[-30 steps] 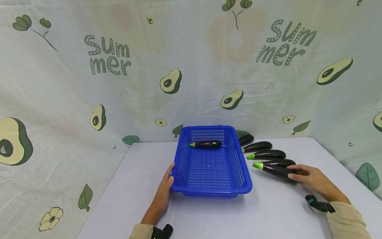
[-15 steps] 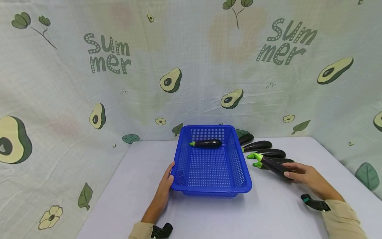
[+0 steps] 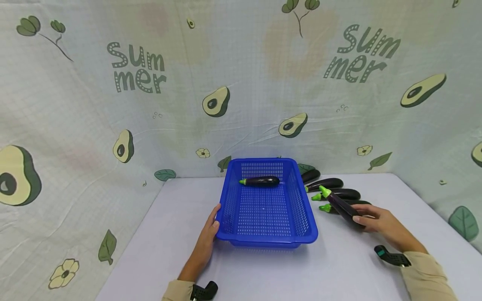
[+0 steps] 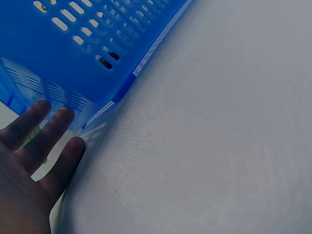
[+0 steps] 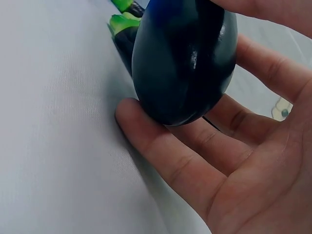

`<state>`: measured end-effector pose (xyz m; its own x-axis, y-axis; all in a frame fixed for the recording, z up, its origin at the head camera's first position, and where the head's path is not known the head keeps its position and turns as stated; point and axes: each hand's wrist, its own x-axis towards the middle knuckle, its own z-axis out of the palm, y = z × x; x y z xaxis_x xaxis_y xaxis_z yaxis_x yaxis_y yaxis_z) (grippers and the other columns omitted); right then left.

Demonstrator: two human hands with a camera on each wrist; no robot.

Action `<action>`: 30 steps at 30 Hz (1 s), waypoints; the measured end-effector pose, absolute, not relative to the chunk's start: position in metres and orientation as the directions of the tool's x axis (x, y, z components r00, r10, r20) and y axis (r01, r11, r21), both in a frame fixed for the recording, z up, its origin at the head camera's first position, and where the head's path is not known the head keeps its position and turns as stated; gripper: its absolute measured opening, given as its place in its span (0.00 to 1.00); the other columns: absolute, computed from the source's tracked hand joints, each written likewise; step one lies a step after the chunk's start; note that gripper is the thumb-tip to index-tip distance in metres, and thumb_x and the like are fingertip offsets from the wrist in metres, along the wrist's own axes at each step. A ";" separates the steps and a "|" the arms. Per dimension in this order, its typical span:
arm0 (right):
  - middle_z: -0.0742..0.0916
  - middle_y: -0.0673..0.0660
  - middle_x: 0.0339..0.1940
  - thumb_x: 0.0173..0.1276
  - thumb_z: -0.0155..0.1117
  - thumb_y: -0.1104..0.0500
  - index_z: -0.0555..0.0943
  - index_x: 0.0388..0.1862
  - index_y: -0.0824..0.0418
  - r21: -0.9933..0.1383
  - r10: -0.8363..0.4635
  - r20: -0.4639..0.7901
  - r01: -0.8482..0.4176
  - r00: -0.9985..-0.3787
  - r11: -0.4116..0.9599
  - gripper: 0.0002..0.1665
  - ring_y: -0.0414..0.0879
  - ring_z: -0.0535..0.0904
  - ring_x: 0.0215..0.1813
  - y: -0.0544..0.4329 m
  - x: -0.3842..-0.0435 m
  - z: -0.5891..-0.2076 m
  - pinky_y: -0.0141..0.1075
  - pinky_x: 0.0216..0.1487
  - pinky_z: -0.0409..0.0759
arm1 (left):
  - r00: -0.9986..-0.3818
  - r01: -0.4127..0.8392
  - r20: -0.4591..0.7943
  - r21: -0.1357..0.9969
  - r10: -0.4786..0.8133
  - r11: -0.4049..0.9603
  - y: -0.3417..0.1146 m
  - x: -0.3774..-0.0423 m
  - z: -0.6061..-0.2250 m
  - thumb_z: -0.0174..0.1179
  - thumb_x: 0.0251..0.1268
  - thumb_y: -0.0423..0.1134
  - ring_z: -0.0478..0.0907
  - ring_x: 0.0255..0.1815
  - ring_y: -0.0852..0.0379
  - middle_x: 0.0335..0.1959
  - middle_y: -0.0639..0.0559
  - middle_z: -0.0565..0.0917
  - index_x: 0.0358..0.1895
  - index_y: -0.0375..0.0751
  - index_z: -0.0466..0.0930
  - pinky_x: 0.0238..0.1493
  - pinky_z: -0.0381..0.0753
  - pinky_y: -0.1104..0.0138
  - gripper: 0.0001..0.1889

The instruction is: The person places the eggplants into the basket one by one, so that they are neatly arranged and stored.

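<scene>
A dark purple eggplant (image 3: 344, 210) with a green stem is gripped by my right hand (image 3: 382, 221), fingers and thumb around its blunt end. Its stem end is raised and points to the far left. In the right wrist view the held eggplant (image 5: 185, 63) fills the upper middle, with fingers (image 5: 170, 161) beneath it. My left hand (image 3: 205, 240) touches the left side of a blue perforated basket (image 3: 265, 240) with fairly straight fingers, also seen against its outer wall in the left wrist view. One eggplant (image 3: 261, 181) lies crosswise at the basket's far end.
Right of the basket, several more eggplants lie in a row on the white table (image 3: 286, 276), the nearest eggplant (image 3: 359, 202) partly behind the held one. A printed cloth (image 3: 244, 138) hangs behind the table.
My right hand has lifted the nearest eggplant's stem end and shifted it leftward, uncovering more of the eggplant beside it. The left hand and basket have stayed in place.
</scene>
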<state>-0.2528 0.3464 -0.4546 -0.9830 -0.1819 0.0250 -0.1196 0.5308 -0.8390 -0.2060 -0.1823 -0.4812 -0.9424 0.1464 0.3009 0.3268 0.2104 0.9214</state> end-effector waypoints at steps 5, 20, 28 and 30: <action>0.73 0.75 0.66 0.72 0.65 0.47 0.67 0.71 0.73 -0.845 -0.180 0.016 -0.109 -0.983 0.524 0.40 0.47 0.79 0.50 0.342 -0.253 -0.452 0.41 0.41 0.85 | -0.942 0.328 0.302 0.921 0.146 0.210 -0.182 -0.206 -0.481 0.35 0.82 0.49 0.42 0.81 0.43 0.82 0.49 0.49 0.81 0.56 0.49 0.74 0.42 0.38 0.28; 0.74 0.77 0.63 0.73 0.65 0.53 0.66 0.70 0.74 -0.898 -0.199 0.077 -0.155 -0.977 0.411 0.37 0.45 0.80 0.50 0.326 -0.260 -0.448 0.44 0.43 0.86 | -0.938 0.339 0.314 0.919 0.149 0.201 -0.182 -0.206 -0.481 0.34 0.83 0.48 0.43 0.81 0.44 0.82 0.49 0.49 0.81 0.55 0.49 0.75 0.42 0.39 0.28; 0.73 0.76 0.65 0.74 0.64 0.50 0.66 0.70 0.74 -0.907 -0.198 0.067 -0.143 -0.978 0.397 0.38 0.49 0.80 0.52 0.319 -0.271 -0.450 0.42 0.44 0.86 | -0.935 0.348 0.324 0.919 0.146 0.188 -0.183 -0.205 -0.480 0.35 0.83 0.46 0.43 0.81 0.44 0.81 0.48 0.49 0.81 0.53 0.49 0.75 0.42 0.40 0.28; 0.74 0.76 0.64 0.74 0.64 0.51 0.66 0.70 0.74 -0.913 -0.196 0.071 -0.143 -0.978 0.382 0.37 0.49 0.80 0.52 0.318 -0.273 -0.450 0.43 0.44 0.86 | -0.934 0.347 0.322 0.919 0.152 0.185 -0.183 -0.207 -0.480 0.34 0.83 0.46 0.43 0.81 0.43 0.82 0.47 0.49 0.82 0.52 0.49 0.75 0.41 0.39 0.28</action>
